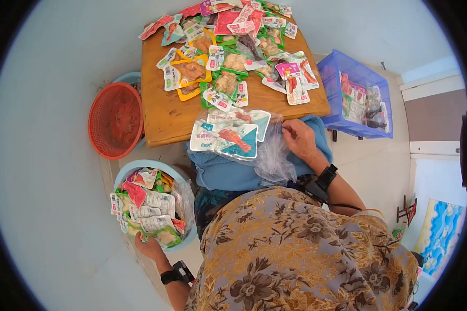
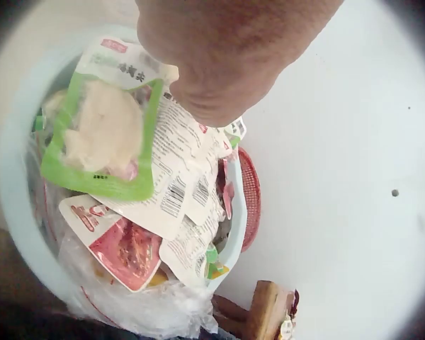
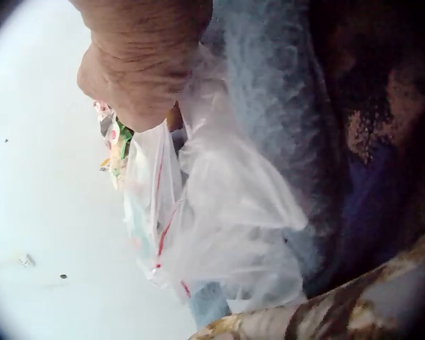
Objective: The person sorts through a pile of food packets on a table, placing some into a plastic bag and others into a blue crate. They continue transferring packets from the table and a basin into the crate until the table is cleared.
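Observation:
My right hand (image 1: 299, 139) pinches the edge of a clear plastic bag (image 1: 273, 158) over a blue cloth on the lap. Two white-and-teal food packets (image 1: 224, 140), printed with a drumstick, lie at the bag's left part by the table's front edge. Low on the left, my left hand (image 1: 150, 249) reaches to the rim of a light blue basin (image 1: 120, 173) heaped with vacuum packets. In the left wrist view, a green-edged packet (image 2: 103, 134) with pale contents has its upper corner at the left fingers, which are mostly hidden behind the hand.
A wooden table (image 1: 161, 116) bears many packets in green, yellow and red. Left of it stands a red basket (image 1: 117, 122); on the right, a purple crate (image 1: 350, 116) holds more packets. Crumpled clear plastic (image 2: 138, 304) lies along the basin's side.

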Demonstrator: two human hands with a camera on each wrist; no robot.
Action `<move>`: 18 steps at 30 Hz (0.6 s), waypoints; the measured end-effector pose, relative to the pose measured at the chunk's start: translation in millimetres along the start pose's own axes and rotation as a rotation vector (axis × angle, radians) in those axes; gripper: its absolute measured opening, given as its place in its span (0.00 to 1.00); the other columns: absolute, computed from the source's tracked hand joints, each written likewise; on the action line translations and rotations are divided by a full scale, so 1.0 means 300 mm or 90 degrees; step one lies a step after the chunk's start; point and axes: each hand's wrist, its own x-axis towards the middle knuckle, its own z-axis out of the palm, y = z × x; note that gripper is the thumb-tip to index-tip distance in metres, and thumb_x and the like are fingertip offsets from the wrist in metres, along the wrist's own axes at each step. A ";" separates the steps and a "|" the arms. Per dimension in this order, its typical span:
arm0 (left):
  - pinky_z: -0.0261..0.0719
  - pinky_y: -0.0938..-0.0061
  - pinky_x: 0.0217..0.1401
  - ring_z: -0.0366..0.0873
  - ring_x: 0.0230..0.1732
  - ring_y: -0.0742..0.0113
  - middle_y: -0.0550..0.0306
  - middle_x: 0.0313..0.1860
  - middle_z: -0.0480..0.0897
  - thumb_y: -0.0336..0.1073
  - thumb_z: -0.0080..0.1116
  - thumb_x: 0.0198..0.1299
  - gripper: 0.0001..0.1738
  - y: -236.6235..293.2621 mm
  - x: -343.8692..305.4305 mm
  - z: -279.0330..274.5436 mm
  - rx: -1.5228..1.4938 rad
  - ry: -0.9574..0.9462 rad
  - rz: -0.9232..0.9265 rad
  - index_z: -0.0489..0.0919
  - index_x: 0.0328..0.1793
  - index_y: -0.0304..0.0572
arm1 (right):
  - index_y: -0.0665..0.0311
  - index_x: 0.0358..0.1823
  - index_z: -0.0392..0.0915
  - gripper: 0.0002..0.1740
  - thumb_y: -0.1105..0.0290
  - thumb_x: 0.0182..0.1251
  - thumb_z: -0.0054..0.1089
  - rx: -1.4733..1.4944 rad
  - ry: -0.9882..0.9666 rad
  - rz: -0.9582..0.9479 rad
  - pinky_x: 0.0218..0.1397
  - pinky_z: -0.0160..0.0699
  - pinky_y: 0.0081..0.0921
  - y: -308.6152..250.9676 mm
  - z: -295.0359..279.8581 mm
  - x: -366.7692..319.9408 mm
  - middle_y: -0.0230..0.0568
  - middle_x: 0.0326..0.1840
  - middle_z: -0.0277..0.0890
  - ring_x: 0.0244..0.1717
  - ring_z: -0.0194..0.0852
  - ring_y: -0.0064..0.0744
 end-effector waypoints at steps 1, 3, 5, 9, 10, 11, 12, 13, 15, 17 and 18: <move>0.70 0.57 0.65 0.74 0.60 0.42 0.39 0.55 0.78 0.20 0.58 0.45 0.29 0.012 0.004 -0.005 0.000 0.001 0.002 0.76 0.60 0.31 | 0.64 0.42 0.80 0.11 0.76 0.56 0.65 0.034 -0.008 0.050 0.30 0.77 0.30 -0.013 -0.008 0.000 0.39 0.29 0.78 0.26 0.77 0.36; 0.69 0.55 0.66 0.74 0.60 0.42 0.39 0.55 0.78 0.20 0.56 0.46 0.28 0.048 0.020 -0.006 -0.033 0.012 0.115 0.76 0.59 0.32 | 0.64 0.43 0.80 0.12 0.74 0.57 0.67 0.058 -0.019 0.070 0.32 0.77 0.29 -0.022 -0.014 0.003 0.40 0.30 0.79 0.27 0.77 0.34; 0.68 0.55 0.67 0.73 0.61 0.42 0.39 0.57 0.77 0.20 0.55 0.47 0.27 0.094 0.039 -0.002 -0.022 0.023 0.176 0.76 0.58 0.32 | 0.65 0.45 0.80 0.14 0.72 0.57 0.69 0.082 -0.028 0.086 0.33 0.77 0.27 -0.023 -0.008 0.007 0.40 0.31 0.80 0.27 0.77 0.32; 0.65 0.55 0.71 0.71 0.66 0.42 0.39 0.61 0.75 0.19 0.54 0.48 0.27 0.275 0.058 0.008 -0.046 0.024 0.257 0.76 0.59 0.34 | 0.67 0.47 0.79 0.18 0.67 0.60 0.71 0.244 -0.071 0.226 0.38 0.76 0.22 -0.052 -0.007 0.021 0.37 0.31 0.80 0.31 0.76 0.24; 0.65 0.55 0.71 0.71 0.66 0.42 0.39 0.61 0.75 0.19 0.54 0.48 0.27 0.330 0.054 0.005 -0.048 0.026 0.261 0.76 0.59 0.34 | 0.68 0.48 0.79 0.19 0.65 0.60 0.71 0.301 -0.102 0.267 0.39 0.76 0.21 -0.065 -0.011 0.026 0.35 0.32 0.80 0.33 0.76 0.21; 0.65 0.55 0.71 0.70 0.67 0.42 0.39 0.62 0.75 0.19 0.54 0.48 0.27 0.384 0.047 0.000 -0.061 0.015 0.280 0.76 0.59 0.34 | 0.68 0.48 0.79 0.19 0.65 0.60 0.71 0.302 -0.099 0.267 0.39 0.76 0.21 -0.067 -0.007 0.026 0.35 0.32 0.80 0.33 0.76 0.21; 0.64 0.55 0.72 0.70 0.67 0.42 0.40 0.63 0.75 0.19 0.54 0.49 0.27 0.427 0.042 0.006 -0.075 0.004 0.299 0.76 0.59 0.35 | 0.68 0.49 0.78 0.18 0.66 0.62 0.70 0.353 -0.120 0.288 0.41 0.74 0.20 -0.067 -0.003 0.027 0.32 0.35 0.80 0.35 0.74 0.19; 0.64 0.55 0.72 0.70 0.67 0.42 0.40 0.63 0.75 0.19 0.54 0.49 0.27 0.454 0.041 0.020 -0.076 0.006 0.302 0.76 0.59 0.35 | 0.67 0.50 0.78 0.18 0.67 0.63 0.69 0.405 -0.141 0.308 0.43 0.73 0.19 -0.069 0.000 0.026 0.29 0.38 0.79 0.38 0.71 0.17; 0.64 0.56 0.73 0.70 0.67 0.41 0.40 0.63 0.75 0.19 0.56 0.49 0.26 0.504 0.040 0.049 -0.159 -0.059 0.332 0.77 0.59 0.36 | 0.67 0.49 0.78 0.17 0.67 0.63 0.70 0.370 -0.161 0.285 0.44 0.73 0.19 -0.080 -0.001 0.030 0.29 0.39 0.79 0.39 0.72 0.17; 0.64 0.57 0.73 0.70 0.67 0.42 0.39 0.63 0.76 0.20 0.57 0.50 0.26 0.575 0.014 0.058 -0.161 -0.075 0.362 0.77 0.59 0.36 | 0.66 0.49 0.78 0.16 0.67 0.63 0.70 0.340 -0.189 0.256 0.44 0.73 0.20 -0.097 0.009 0.031 0.29 0.40 0.79 0.40 0.73 0.17; 0.64 0.57 0.73 0.70 0.67 0.42 0.39 0.63 0.76 0.20 0.57 0.50 0.26 0.598 0.000 0.062 -0.136 -0.097 0.407 0.77 0.59 0.36 | 0.65 0.47 0.78 0.15 0.68 0.62 0.70 0.341 -0.197 0.257 0.43 0.72 0.18 -0.102 0.015 0.027 0.29 0.39 0.79 0.39 0.73 0.16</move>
